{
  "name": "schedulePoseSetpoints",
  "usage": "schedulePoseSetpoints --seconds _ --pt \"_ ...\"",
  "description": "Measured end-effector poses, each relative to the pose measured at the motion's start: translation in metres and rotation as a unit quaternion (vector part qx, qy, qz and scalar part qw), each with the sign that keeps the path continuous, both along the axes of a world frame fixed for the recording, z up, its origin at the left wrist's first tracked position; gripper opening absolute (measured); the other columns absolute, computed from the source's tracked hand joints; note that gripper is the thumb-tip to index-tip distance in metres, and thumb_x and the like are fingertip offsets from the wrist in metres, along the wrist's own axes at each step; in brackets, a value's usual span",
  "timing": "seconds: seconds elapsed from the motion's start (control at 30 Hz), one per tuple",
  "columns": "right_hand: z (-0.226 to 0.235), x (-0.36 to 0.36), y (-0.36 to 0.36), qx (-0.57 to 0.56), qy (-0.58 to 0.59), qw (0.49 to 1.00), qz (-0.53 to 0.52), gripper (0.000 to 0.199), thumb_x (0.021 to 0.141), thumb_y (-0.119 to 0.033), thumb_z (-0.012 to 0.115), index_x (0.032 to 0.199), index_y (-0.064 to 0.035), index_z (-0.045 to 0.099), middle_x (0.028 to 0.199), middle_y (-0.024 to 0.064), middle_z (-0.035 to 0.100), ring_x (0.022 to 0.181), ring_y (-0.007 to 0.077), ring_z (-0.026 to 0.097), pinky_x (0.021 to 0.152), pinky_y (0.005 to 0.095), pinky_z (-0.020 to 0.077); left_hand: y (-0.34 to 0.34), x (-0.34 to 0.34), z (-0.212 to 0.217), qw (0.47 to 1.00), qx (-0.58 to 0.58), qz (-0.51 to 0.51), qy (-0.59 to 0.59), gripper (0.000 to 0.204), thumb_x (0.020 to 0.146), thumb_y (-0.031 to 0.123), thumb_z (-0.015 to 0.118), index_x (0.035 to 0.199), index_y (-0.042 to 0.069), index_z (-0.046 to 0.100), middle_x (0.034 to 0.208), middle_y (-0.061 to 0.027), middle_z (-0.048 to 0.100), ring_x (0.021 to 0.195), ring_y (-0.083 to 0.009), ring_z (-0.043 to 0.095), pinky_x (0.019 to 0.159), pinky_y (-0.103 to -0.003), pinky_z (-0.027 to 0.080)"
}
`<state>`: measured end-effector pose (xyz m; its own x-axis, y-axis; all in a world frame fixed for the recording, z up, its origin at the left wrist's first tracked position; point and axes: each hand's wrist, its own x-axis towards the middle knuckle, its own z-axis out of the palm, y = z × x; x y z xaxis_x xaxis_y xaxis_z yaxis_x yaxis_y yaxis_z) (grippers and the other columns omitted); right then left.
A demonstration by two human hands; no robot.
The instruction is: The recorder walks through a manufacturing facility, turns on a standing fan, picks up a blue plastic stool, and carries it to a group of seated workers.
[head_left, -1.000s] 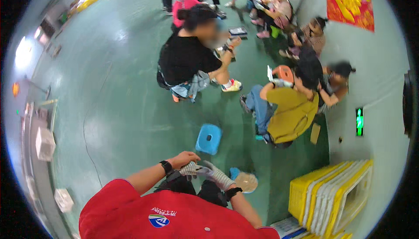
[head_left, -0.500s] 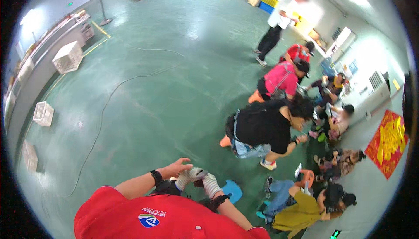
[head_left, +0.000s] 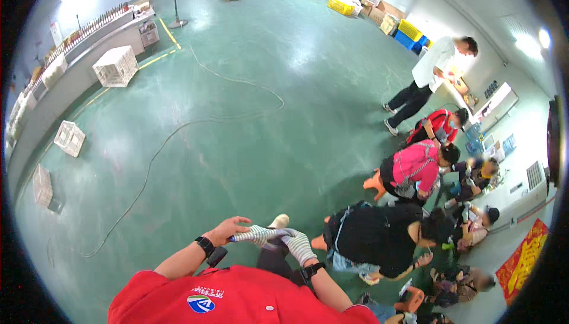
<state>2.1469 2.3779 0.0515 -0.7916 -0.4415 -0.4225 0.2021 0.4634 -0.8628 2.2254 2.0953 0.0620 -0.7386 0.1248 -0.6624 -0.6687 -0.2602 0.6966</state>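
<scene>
My bare left hand [head_left: 230, 230] pinches the cuff end of a grey-and-white striped work glove [head_left: 258, 235]. My right hand [head_left: 300, 247] wears a matching striped glove and grips the loose glove's other end. The loose glove is stretched sideways between the two hands, above my dark-trousered leg [head_left: 272, 260]. Black bands are on both wrists: a watch [head_left: 205, 245] on the left and a black wristband [head_left: 310, 271] on the right. The right fingertips are partly hidden in the fabric.
Close on my right, a person in black [head_left: 379, 235] bends forward. Beyond are a person in pink [head_left: 415, 167] by an orange stool [head_left: 374, 185] and a standing person in white [head_left: 435, 66]. A cable [head_left: 155, 155] crosses the green floor; white crates [head_left: 70, 138] line the left.
The view has swung, so the room and people appear farther right and lower. The loose glove is now stretched out between my hands, where it was bunched before.
</scene>
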Motion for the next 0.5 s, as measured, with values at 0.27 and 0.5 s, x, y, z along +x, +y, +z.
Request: schedulePoseSetpoints --seconds 0.27,0.5 --pt "-0.028 -0.264 0.014 -0.116 -0.039 0.990 -0.069 0.023 0.091 -0.006 0.062 0.111 -0.0022 0.072 0.091 0.0029 0.071 0.078 0.0111 0.064 0.070 0.0281 0.0555 -0.021 -0.257 0.035 0.949 0.310 0.050 0.032 0.057 0.099 0.017 0.049 0.153 0.004 0.037 0.153 -0.0178 0.044 0.132 -0.0284 0.050 0.114 -0.048 0.039" --pt "0.022 -0.466 0.004 -0.114 -0.026 0.992 -0.043 0.026 0.091 -0.003 0.062 0.115 -0.0006 0.070 0.096 0.0045 0.071 0.080 0.0118 0.065 0.073 0.0279 0.0557 -0.019 -0.461 0.018 0.950 0.267 0.148 0.069 0.030 0.103 0.015 0.049 0.130 0.004 0.055 0.124 -0.0102 0.064 0.112 -0.0263 0.064 0.102 -0.043 0.051"
